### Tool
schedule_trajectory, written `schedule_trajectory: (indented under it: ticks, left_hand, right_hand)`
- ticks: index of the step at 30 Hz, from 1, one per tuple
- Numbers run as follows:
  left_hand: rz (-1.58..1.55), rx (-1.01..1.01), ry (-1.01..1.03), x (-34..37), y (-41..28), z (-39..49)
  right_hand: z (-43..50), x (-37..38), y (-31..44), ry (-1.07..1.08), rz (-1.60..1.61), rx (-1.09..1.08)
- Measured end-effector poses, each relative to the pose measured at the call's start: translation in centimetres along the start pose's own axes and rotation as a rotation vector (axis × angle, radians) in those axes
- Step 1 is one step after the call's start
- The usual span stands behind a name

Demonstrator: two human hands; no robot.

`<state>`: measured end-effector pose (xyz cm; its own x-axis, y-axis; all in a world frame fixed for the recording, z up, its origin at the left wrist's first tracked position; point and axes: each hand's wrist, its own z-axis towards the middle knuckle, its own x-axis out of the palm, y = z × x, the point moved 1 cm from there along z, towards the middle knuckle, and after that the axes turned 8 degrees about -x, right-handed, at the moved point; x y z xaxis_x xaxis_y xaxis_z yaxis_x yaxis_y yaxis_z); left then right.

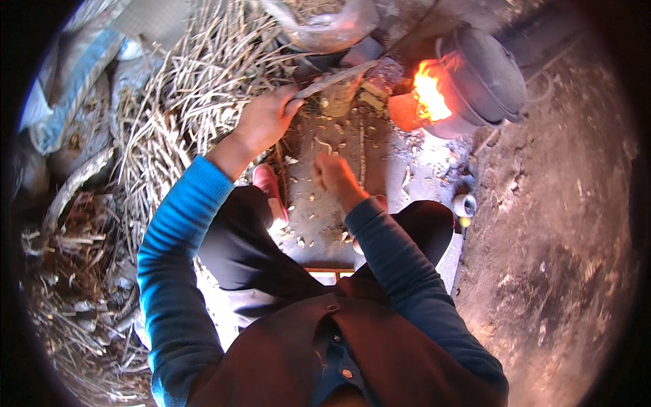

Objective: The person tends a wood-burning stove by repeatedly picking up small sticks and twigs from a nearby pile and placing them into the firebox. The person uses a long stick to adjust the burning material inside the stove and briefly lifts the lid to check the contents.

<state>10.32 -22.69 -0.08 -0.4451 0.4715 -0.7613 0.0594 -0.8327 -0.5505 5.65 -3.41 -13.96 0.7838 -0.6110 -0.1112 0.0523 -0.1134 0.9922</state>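
Note:
My left hand [264, 119] is closed on the near end of a long, flat piece of wood [335, 79], which slants up and right towards some bricks. My right hand [333, 175] is over the floor between my knees, its fingers curled; a thin, pale curved piece shows by the fingertips, and I cannot tell whether it is held. To the upper right, flames [430, 94] burn beside a dark, soot-stained metal pot [488, 76]. A large heap of thin dry sticks [203, 86] lies to the left of my left hand.
Brick pieces [376, 89] stand left of the fire. A clear plastic bag [330, 28] is at the top. Ash and embers [432, 152] lie below the flames. A small round container [465, 205] rests by my right knee, along the earthen wall [554, 203]. Wood scraps litter the floor [325, 219].

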Motion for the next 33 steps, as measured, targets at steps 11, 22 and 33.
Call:
schedule_trajectory:
  ticks: [11,22,33]
  left_hand:
    - [0.268,-0.040,0.409,2.0,3.0,-3.2]
    - [0.406,0.169,0.633,3.6,1.5,-3.2]
    - [-0.030,0.114,0.070,-0.5,1.7,-1.9]
  right_hand:
    - [2.8,-17.7,-1.3,-0.939,0.578,0.249]
    - [-2.7,-5.2,3.4,0.049,-0.975,-0.410]
    - [-5.2,-8.2,-4.1,-0.437,0.168,0.316]
